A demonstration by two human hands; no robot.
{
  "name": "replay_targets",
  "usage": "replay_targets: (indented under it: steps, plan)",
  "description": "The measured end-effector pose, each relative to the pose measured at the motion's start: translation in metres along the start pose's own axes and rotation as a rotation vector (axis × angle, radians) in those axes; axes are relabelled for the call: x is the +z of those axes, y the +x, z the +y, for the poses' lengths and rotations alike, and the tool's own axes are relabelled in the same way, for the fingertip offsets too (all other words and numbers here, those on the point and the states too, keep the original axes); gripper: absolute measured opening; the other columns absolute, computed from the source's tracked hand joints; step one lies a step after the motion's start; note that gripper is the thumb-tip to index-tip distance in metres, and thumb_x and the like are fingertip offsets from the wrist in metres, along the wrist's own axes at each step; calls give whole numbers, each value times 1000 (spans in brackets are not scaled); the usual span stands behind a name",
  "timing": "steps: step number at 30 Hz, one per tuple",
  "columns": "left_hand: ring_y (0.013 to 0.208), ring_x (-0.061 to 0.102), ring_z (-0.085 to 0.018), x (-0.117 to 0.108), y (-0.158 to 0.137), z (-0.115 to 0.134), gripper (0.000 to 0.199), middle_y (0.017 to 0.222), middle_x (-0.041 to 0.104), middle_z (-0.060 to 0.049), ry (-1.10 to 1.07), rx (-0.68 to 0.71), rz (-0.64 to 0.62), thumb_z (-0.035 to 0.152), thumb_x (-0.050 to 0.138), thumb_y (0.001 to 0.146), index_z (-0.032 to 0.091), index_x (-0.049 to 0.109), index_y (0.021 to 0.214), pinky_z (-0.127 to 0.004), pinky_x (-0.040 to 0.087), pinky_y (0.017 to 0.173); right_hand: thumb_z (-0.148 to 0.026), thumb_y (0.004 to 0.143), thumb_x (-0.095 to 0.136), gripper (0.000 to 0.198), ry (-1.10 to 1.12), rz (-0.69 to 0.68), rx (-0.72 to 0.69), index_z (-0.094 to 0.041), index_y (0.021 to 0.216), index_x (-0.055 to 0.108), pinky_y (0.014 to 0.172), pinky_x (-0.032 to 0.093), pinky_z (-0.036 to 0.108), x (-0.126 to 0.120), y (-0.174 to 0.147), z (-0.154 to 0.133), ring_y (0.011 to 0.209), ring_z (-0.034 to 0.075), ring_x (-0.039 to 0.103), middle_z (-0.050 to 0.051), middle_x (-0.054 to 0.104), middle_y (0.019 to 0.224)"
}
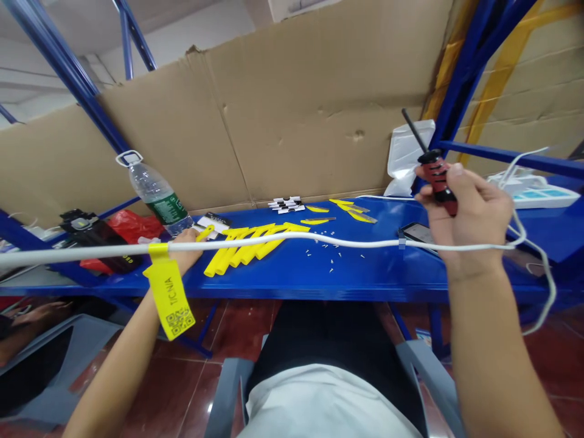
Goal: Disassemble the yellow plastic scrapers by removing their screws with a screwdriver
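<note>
Head cam: R hand is wrapped round the screwdriver, raised over the bench's right side w/ tip up; it's prob. light and rigid, best held by its thick ridged grip. L hand seems to pinch a yellow handle at bench left, tho the white cord hides part of the hold; the piece looks like light, stiff, slightly slick plastic, best taken mid-length. Similar yellow pieces lie just beside, w/ loose screws nearby.

a creased pale top and black trousers are worn, with forearms and 2 hands bare.
</note>
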State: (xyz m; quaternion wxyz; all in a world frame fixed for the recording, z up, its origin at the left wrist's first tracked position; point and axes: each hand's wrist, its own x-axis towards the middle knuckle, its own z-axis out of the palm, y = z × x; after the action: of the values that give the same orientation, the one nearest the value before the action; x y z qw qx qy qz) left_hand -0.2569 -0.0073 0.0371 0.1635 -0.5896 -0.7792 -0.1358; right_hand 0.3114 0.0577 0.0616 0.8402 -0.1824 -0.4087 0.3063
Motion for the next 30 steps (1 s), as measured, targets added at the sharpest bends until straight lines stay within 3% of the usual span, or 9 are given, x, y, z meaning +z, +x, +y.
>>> replay_targets:
  steps: [3, 6, 10, 14, 19, 23, 26, 30]
  plan:
    - [119, 78, -41, -9, -4, 10, 23, 123, 81, -21, -9, 7, 185, 41, 57, 106, 22, 66, 115, -48, 61, 101, -45, 89, 101, 35, 47, -52, 106, -13, 90, 89, 52, 53, 24, 0, -1, -1, 54, 6, 56, 8, 80, 87]
    - [120, 76, -39, -28, -10, 33, 30, 132, 78, -19, -121, 94, 422, 48, 59, 110, 24, 65, 125, -48, 63, 100, -56, 75, 111, 55, 97, -96, 175, -11, 97, 89, 43, 36, 25, 1, -1, -3, 45, 1, 37, -3, 63, 76]
    - [125, 74, -40, -55, -9, 74, 29, 130, 76, -17, -172, 197, 594, 49, 61, 114, 25, 66, 128, -50, 61, 101, -52, 68, 115, 56, 93, -111, 223, -15, 98, 85, 42, 29, 29, 4, -2, -5, 45, 2, 31, -7, 56, 73]
    - [126, 72, -40, -59, 10, 104, 24, 129, 75, -17, -160, 215, 583, 43, 63, 112, 25, 68, 128, -52, 59, 105, -51, 76, 111, 49, 69, -155, 250, -17, 101, 85, 45, 27, 33, 6, -7, -9, 47, 3, 32, -6, 57, 78]
    - [125, 72, -42, -16, 27, 110, 25, 127, 76, -20, -167, 192, 436, 40, 58, 111, 22, 68, 125, -50, 60, 99, -53, 78, 108, 47, 37, -167, 243, -20, 102, 84, 46, 29, 35, 9, -9, -13, 47, 4, 32, -6, 57, 80]
    - [123, 75, -40, 9, 23, 111, 28, 126, 78, -20, -257, 242, 492, 40, 57, 114, 19, 69, 128, -51, 60, 106, -55, 77, 108, 48, 20, -188, 268, -23, 97, 79, 44, 31, 34, 9, -9, -12, 45, 4, 32, -7, 56, 78]
    - [120, 77, -37, 6, 14, 125, 27, 125, 80, -18, -326, 320, 564, 40, 61, 114, 20, 70, 130, -50, 61, 106, -56, 80, 107, 49, -2, -229, 271, -24, 85, 69, 40, 32, 31, 11, -11, -8, 43, 3, 32, -7, 58, 76]
    - [113, 80, -32, -13, -3, 165, 21, 121, 82, -14, -437, 525, 606, 40, 67, 115, 23, 71, 128, -45, 65, 102, -59, 81, 105, 54, -75, -302, 285, -26, 83, 63, 38, 36, 29, 18, -22, 0, 43, 6, 38, -4, 66, 73]
